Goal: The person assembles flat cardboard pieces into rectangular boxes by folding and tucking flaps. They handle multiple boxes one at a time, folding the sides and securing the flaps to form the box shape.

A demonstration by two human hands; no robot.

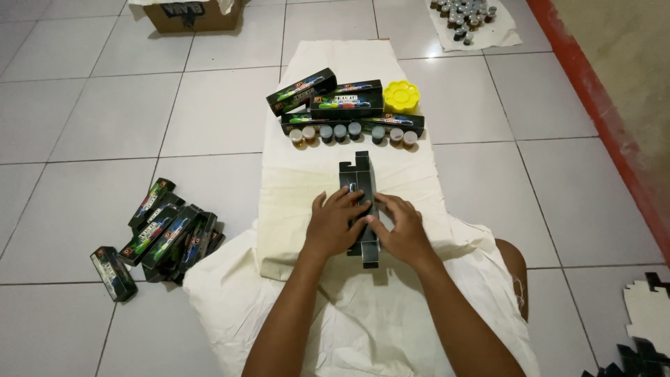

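A flat, unfolded black carton (359, 174) lies lengthwise on a cream cloth (307, 188) spread over the tiled floor. My left hand (335, 223) and my right hand (399, 229) both press down on its near half, fingers meeting over the middle. Beyond the carton a row of small paint pots (352, 132) with grey and brown lids stands in front of three assembled black boxes (335, 101). A yellow flower-shaped palette (400, 95) rests on the boxes' right end.
A pile of finished black boxes (164, 234) lies on the tiles to the left. A cardboard box (192, 14) stands at the far left, more small pots on a white cloth (469, 15) at the far right, flat carton blanks (645, 321) at the near right.
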